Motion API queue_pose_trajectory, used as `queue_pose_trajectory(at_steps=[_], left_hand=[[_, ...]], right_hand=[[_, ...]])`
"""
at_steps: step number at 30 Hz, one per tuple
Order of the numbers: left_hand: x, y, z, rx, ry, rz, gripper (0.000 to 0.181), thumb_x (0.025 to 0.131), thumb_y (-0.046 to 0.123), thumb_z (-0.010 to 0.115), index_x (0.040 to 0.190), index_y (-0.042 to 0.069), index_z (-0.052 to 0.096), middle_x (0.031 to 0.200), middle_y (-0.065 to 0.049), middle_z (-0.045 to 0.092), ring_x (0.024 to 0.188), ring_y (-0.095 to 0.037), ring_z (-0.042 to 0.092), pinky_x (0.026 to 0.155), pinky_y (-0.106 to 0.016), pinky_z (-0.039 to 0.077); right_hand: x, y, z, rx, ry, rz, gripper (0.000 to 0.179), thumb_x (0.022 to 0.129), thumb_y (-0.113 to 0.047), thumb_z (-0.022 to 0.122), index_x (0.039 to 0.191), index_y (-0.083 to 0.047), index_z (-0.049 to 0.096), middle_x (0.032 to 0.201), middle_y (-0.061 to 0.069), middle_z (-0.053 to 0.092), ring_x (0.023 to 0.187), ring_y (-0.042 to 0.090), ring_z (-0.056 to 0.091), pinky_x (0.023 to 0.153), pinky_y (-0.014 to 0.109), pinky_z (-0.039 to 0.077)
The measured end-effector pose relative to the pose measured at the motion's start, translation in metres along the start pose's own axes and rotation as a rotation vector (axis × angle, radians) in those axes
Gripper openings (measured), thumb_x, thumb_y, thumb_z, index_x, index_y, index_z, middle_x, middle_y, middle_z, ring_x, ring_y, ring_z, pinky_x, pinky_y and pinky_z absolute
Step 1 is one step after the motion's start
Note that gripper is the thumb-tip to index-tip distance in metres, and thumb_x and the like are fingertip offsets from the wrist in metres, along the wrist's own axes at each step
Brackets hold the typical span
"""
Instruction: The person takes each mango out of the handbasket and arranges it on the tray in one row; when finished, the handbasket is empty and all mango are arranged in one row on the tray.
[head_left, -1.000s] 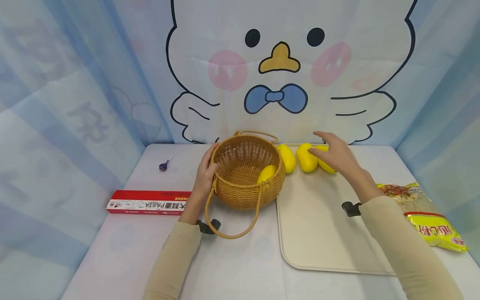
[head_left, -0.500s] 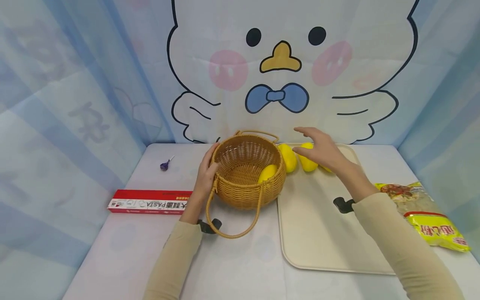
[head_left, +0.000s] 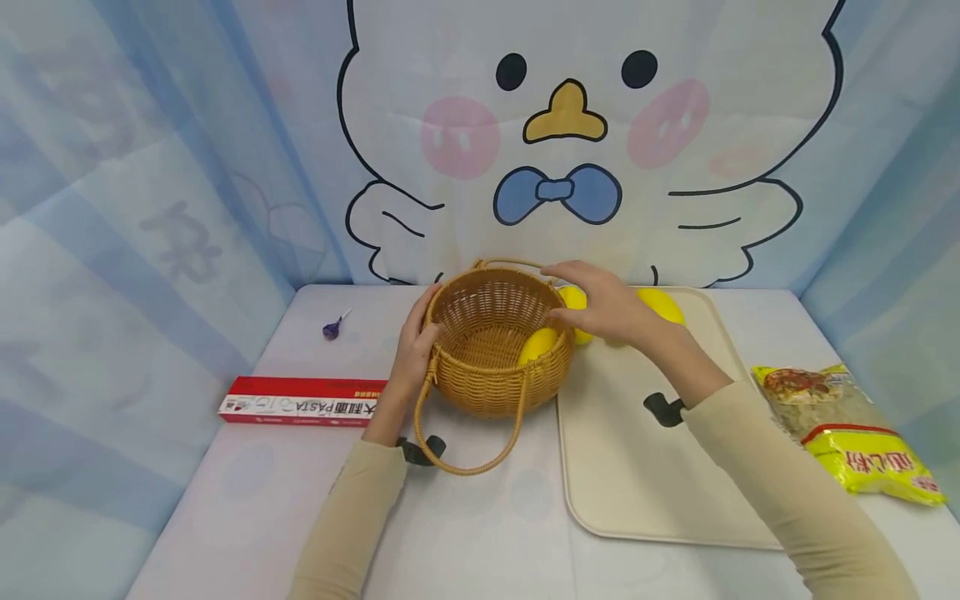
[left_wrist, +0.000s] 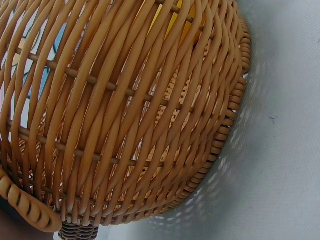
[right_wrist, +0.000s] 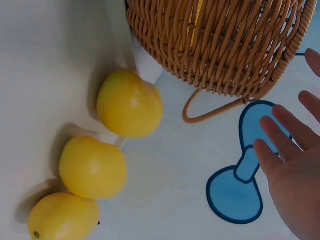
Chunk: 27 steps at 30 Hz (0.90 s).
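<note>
A round wicker basket sits left of the tray, its near handle folded down toward me. My left hand grips its left side, thumb over the rim. One yellow mango lies inside, at the right. With fingers apart, my right hand hovers by the right rim and holds nothing; the right wrist view shows its fingers extended. Three more mangoes sit in a row at the tray's back: one nearest the basket, a middle one and an end one. My right hand partly hides them in the head view.
A beige tray lies right of the basket. Beyond it is a yellow-and-clear food bag. On the left are a red-and-white pasta box and a purple lollipop. A printed curtain closes off the back.
My right hand has moved left from over the far-right mango to the basket's right rim. The left hand and the basket stay in place.
</note>
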<state>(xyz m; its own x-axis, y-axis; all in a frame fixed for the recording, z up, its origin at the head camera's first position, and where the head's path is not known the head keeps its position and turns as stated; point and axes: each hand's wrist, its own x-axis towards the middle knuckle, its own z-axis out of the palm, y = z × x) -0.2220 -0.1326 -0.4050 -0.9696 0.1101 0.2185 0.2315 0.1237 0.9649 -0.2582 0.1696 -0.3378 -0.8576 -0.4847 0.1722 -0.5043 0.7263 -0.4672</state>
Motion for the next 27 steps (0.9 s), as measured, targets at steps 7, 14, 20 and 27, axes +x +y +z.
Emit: queue_pose_trajectory(at_steps=[7,14,20,27], left_hand=[[0.0,-0.001,0.001,0.006,0.002,-0.002,0.064,0.096,0.008,0.043,0.157,0.02,0.029,0.164,-0.003,0.027,0.151,-0.022,0.027,0.124,-0.044,0.025],[0.0,-0.001,0.001,-0.003,0.002,-0.007,0.063,0.097,0.008,0.042,0.157,0.02,0.029,0.164,-0.002,0.027,0.152,-0.021,0.026,0.124,-0.043,0.025],[0.001,0.0,0.001,0.01,-0.005,0.002,0.064,0.096,0.007,0.042,0.157,0.019,0.029,0.164,-0.004,0.026,0.152,-0.022,0.026,0.124,-0.044,0.025],[0.002,-0.001,0.001,0.006,0.002,-0.008,0.063,0.097,0.005,0.042,0.157,0.02,0.03,0.164,-0.003,0.027,0.152,-0.02,0.026,0.124,-0.043,0.023]], right_hand=[[0.008,-0.014,0.01,-0.012,-0.039,-0.094,0.06,0.088,-0.027,0.071,0.143,-0.015,0.053,0.147,0.008,0.053,0.139,0.031,0.045,0.114,0.054,0.038],[0.016,-0.024,0.018,-0.053,-0.144,-0.118,0.059,0.089,-0.029,0.069,0.144,-0.017,0.052,0.149,0.009,0.051,0.137,0.031,0.048,0.11,0.051,0.043],[0.022,-0.03,0.023,-0.009,-0.241,-0.09,0.06,0.089,-0.026,0.072,0.144,-0.016,0.052,0.15,0.009,0.05,0.138,0.03,0.047,0.112,0.049,0.043],[0.032,-0.035,0.03,-0.035,-0.352,-0.061,0.06,0.088,-0.027,0.073,0.144,-0.017,0.053,0.15,0.005,0.051,0.145,0.028,0.04,0.118,0.048,0.035]])
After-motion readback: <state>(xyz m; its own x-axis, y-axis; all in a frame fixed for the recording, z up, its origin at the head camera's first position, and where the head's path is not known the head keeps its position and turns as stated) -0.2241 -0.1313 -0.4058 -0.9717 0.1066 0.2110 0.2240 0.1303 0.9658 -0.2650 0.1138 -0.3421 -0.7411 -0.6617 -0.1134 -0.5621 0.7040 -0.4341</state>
